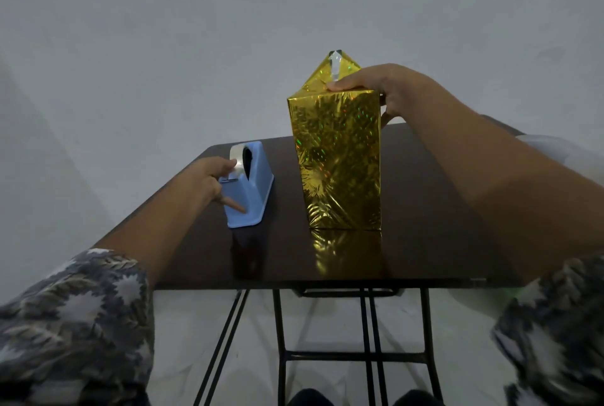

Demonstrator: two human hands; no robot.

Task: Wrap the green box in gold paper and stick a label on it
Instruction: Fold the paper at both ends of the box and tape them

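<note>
Sealing the top — right hand [389, 91] grips the box [336, 157], left hand [202, 176] on the tape dispenser [251, 196], pinch unclear — strip needed next.

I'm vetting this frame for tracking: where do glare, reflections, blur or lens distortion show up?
Head view: dim, even light; the gold-wrapped box throws holographic glints and mirrors in the glossy dark table; head view again, the right sleeve at the lower corner is smeared by blur, and wide-angle stretch enlarges the right forearm toward the edge.
</note>
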